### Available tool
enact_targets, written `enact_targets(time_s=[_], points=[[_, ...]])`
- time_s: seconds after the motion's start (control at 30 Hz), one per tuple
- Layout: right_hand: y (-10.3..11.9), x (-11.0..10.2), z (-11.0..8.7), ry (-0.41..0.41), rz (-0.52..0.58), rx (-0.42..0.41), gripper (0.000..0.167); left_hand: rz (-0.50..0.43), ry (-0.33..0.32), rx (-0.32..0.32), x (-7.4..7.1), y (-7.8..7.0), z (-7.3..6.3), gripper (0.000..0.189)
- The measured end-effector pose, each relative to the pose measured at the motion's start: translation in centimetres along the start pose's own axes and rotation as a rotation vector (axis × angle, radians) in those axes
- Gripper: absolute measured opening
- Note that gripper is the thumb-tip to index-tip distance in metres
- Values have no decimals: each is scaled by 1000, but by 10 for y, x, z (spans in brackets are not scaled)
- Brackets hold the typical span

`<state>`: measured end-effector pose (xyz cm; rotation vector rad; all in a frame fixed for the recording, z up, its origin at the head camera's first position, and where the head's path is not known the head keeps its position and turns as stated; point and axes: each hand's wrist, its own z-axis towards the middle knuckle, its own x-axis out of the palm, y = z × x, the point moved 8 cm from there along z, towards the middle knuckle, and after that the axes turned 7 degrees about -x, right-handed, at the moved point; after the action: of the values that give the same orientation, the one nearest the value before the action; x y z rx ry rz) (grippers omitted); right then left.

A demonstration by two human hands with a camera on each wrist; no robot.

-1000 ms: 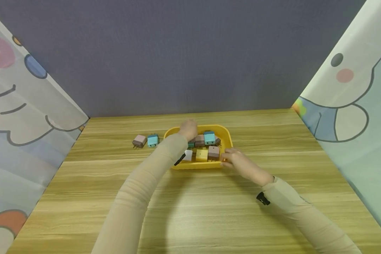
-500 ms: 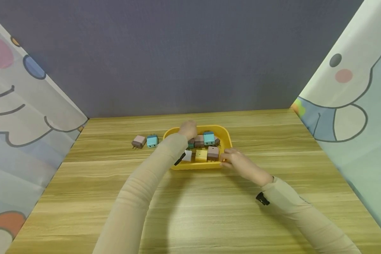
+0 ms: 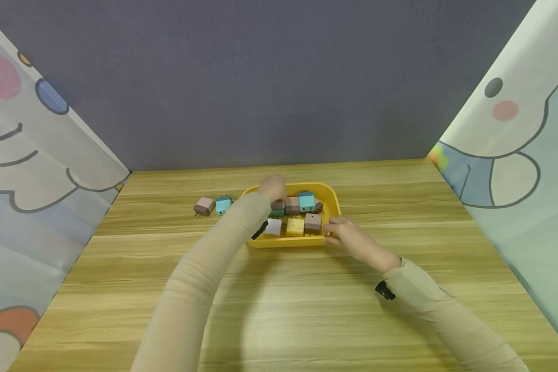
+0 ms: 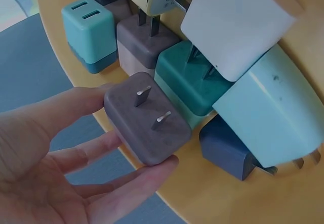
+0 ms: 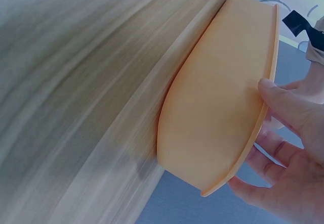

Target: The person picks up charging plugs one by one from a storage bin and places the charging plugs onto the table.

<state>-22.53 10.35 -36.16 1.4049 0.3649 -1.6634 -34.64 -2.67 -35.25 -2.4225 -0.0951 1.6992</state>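
Note:
In the left wrist view my left hand (image 4: 76, 163) pinches a brown charger plug (image 4: 147, 118) between thumb and fingers, its two prongs facing the camera. Around it lie a green charger (image 4: 192, 77), a white one (image 4: 238, 27) and a light blue one (image 4: 271, 107). All are in a yellow plastic bin (image 3: 327, 194), where the head view shows my left hand (image 3: 273, 187) reaching in at the left. My right hand (image 3: 353, 240) grips the bin's right front rim; the right wrist view shows the thumb outside the wall (image 5: 217, 97) and fingers over the rim.
On the wooden table (image 3: 307, 310), left of the bin, lie a pinkish-brown charger (image 3: 204, 206) and a blue one (image 3: 223, 205). A yellow charger (image 3: 295, 227) sits near the bin's front wall. A dark grey panel (image 3: 279, 82) stands behind the table, with printed cloth (image 3: 530, 170) at the sides.
My left hand has shifted slightly left within the bin, uncovering more of the green charger and the white one. The right hand has stayed on the rim.

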Motion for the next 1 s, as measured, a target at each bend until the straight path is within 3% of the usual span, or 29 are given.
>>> enact_targets(time_s=[0.53,0.8,1.0], points=[[0,0,0,-3,10,-3,5,-55,77,-10,-16,3,-8,67],[-1,1,0,12,16,6,4,-130,99,-19,-26,7,-14,30],[-1,1,0,13,6,0,6,-96,88,-15,-31,9,-17,25]])
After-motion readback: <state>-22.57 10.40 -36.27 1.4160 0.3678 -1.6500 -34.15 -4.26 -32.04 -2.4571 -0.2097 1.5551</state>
